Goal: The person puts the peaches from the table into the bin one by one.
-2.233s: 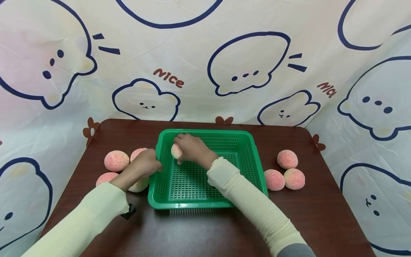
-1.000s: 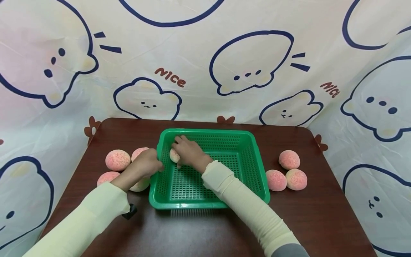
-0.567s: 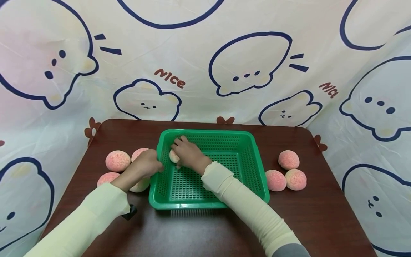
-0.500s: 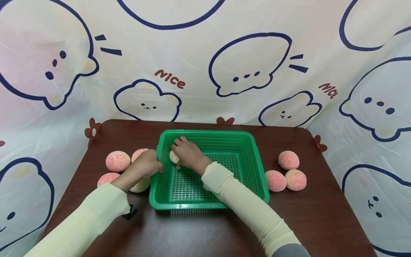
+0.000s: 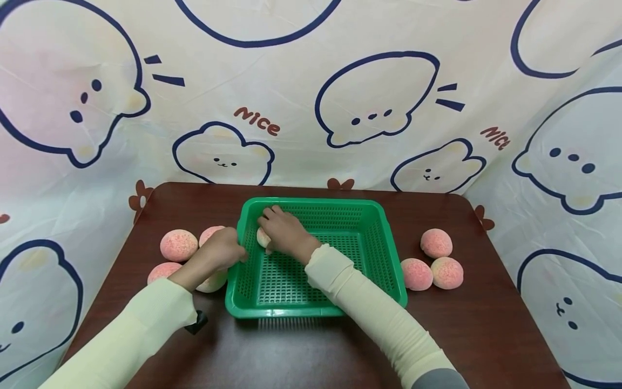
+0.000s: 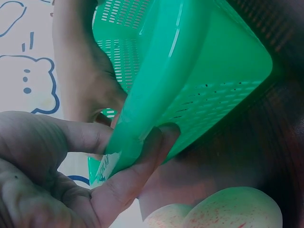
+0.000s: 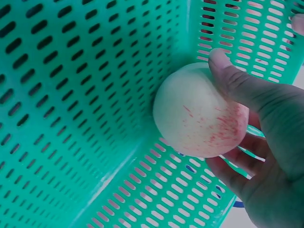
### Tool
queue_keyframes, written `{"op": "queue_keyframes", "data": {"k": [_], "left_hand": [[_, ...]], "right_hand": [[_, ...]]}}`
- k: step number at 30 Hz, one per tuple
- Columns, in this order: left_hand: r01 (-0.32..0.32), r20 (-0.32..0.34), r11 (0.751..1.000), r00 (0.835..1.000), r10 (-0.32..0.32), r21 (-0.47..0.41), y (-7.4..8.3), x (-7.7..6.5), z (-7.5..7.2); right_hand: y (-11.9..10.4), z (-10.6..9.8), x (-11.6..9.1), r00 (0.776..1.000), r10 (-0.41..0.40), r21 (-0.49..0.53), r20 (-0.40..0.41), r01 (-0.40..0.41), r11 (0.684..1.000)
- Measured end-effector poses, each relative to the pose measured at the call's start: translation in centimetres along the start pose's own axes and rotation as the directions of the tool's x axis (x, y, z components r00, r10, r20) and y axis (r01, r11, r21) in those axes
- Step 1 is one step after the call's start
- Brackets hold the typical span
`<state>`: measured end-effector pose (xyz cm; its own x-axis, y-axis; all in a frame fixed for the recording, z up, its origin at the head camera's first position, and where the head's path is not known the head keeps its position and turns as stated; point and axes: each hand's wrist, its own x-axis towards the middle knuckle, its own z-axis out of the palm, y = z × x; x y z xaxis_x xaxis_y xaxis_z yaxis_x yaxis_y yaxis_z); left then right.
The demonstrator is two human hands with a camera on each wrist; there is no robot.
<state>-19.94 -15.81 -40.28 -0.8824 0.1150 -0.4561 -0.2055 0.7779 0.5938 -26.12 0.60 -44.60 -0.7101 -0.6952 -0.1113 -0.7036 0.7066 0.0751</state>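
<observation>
A green perforated plastic basket (image 5: 316, 312) stands on the brown table. My left hand (image 5: 222, 249) pinches its left rim; in the left wrist view the thumb and fingers lie on either side of the rim (image 6: 159, 61). Inside the basket's far left corner, my right hand (image 5: 286, 232) holds a pale peach (image 5: 263, 237) with pink speckles. The right wrist view shows that peach (image 7: 194, 114) against the basket wall, thumb on one side and fingers curled round the other.
Several pink peaches lie left of the basket, among them one peach (image 5: 178, 245) at the back, partly hidden by the left arm. Three more, including a peach (image 5: 436, 243), sit to its right. A patterned cloth (image 5: 301, 162) hangs behind the table (image 5: 291, 362).
Since the oldest frame, my right hand has shifted slightly left with the peach, farther into the basket's corner. It has stayed put in the last second. My left hand keeps its place on the rim.
</observation>
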Motion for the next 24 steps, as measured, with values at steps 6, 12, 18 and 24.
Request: {"op": "queue_keyframes", "data": {"k": [6, 12, 18, 24], "left_hand": [[-0.018, -0.001, 1.0, 1.0, 0.018, 0.0, 0.1, 0.0, 0.0], [-0.023, -0.002, 1.0, 1.0, 0.023, 0.001, 0.0, 0.0, 0.0], [-0.037, -0.009, 0.999, 0.999, 0.037, 0.0, -0.2, -0.1, -0.1], [-0.034, -0.003, 0.999, 0.999, 0.034, -0.015, -0.1, -0.2, -0.1]], "right_hand": [[0.3, -0.3, -0.1, 1.0, 0.01, 0.022, 0.01, -0.01, 1.0], [0.4, -0.5, -0.2, 1.0, -0.006, 0.046, -0.009, 0.007, 0.999], [1.1, -1.4, -0.4, 0.998, -0.015, 0.028, -0.059, 0.017, 0.999], [2.6, -2.5, -1.5, 0.997, 0.001, 0.081, -0.076, 0.005, 0.997]]}}
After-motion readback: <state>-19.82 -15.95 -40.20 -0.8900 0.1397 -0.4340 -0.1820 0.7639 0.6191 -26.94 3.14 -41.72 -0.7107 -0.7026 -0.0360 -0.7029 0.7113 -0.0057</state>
